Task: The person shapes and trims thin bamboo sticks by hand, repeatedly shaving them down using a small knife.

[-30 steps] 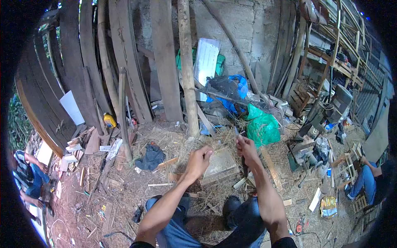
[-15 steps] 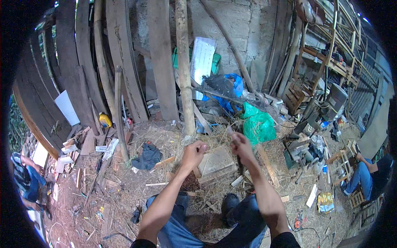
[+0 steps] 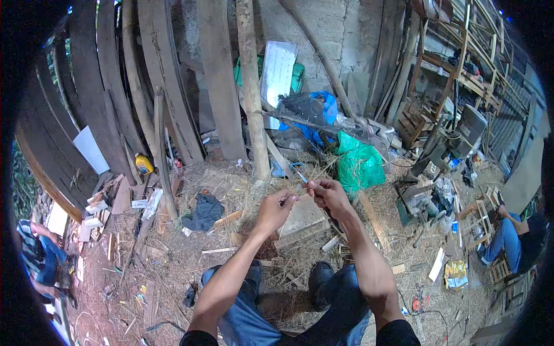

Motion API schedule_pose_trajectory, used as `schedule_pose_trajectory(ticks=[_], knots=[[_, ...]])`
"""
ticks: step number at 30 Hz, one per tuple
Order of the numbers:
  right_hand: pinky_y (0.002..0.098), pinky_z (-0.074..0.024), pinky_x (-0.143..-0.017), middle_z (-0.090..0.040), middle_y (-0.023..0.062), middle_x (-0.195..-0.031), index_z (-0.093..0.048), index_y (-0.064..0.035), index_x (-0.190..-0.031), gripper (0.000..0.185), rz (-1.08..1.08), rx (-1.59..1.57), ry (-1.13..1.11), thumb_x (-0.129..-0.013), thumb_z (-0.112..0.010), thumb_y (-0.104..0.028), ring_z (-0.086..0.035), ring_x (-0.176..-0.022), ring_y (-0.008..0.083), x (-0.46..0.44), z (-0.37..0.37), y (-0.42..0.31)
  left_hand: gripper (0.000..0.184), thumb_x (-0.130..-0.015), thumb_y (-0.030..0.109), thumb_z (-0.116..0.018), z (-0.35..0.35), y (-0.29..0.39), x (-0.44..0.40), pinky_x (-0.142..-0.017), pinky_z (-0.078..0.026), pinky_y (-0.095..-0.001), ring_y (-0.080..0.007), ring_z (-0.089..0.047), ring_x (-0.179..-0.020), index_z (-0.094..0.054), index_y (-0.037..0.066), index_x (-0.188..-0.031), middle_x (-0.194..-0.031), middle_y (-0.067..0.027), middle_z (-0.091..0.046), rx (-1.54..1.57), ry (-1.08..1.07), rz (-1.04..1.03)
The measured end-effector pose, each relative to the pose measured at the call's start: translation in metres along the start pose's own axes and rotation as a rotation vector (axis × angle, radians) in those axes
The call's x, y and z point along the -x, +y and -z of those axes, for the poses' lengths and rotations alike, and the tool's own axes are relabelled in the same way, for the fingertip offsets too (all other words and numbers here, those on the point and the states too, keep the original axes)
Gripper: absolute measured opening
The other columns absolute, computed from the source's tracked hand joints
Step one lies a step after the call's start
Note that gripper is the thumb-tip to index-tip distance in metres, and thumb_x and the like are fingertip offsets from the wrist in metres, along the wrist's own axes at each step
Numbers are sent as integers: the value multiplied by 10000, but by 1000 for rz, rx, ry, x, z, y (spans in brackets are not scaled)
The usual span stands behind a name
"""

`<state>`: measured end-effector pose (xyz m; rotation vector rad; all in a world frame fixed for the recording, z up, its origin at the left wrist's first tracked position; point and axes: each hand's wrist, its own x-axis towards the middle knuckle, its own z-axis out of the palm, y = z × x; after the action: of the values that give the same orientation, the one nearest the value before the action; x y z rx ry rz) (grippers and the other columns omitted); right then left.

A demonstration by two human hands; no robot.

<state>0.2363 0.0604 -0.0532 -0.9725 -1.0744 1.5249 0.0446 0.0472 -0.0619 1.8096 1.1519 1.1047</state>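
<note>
My right hand [image 3: 330, 196] is closed around a thin pointed tool [image 3: 303, 177], whose tip points up and to the left. Close beside it on the left, my left hand [image 3: 278, 211] has its thumb and fingers pinched together; anything between them is too small to make out. The two hands are near each other but apart, above a flat wooden block [image 3: 301, 219] on the straw-strewn ground. A dark strip hangs below my right hand.
A green plastic bag [image 3: 360, 167] lies beyond my right hand. Left of my arms is a dark cloth [image 3: 203, 212]. A wooden post [image 3: 252, 92] stands ahead. One person [image 3: 43, 251] sits at far left, another [image 3: 508, 239] at far right.
My right hand has come down and left, nearer to my left hand, with the tool still in it. My left hand has shifted slightly. The view has moved a little.
</note>
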Motion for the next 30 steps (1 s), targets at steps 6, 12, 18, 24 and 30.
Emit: schedule_pose_trajectory(ticks=[6, 12, 18, 24, 30], knots=[[218, -212, -402, -502, -29, -630, -595, -27, -803, 185, 29, 61, 48, -898, -595, -187, -328, -445, 36, 0, 18, 0, 146, -879, 125, -580, -9, 8, -1, -657, -462, -284, -130, -617, -751, -660, 23, -948, -839, -86, -684, -84, -25, 12], [215, -218, -404, -503, -24, -618, -588, -27, -774, 199, 60, 81, 64, -896, -597, -184, -328, -440, 36, 0, 24, 1, 169, -860, 181, -589, -15, 11, -3, -660, -468, -363, -285, -630, -693, -656, 43, -932, -784, -156, -658, -84, 33, -102], [215, -234, -409, -510, -26, -611, -601, -28, -753, 196, 92, 135, 84, -883, -613, -174, -361, -446, 44, -4, 26, 3, 137, -847, 149, -594, -14, 10, -2, -651, -467, -360, -284, -631, -711, -653, 36, -897, -778, -158, -651, -147, 26, -68], [204, -227, -404, -508, -46, -618, -656, -22, -841, 193, 152, 142, 343, -895, -593, -197, -346, -452, 35, -9, 61, 0, 136, -847, 155, -600, 8, 0, 7, -642, -460, -383, -327, -626, -704, -659, 49, -908, -780, -184, -647, -159, 51, -18], [201, -239, -408, -554, -31, -703, -633, -27, -1036, 217, 161, 108, 295, -909, -573, -192, -361, -467, 31, 13, 28, -14, 129, -857, 122, -597, 11, -10, -1, -686, -480, -323, -204, -655, -758, -658, 27, -921, -810, -115, -681, -169, 19, 28]])
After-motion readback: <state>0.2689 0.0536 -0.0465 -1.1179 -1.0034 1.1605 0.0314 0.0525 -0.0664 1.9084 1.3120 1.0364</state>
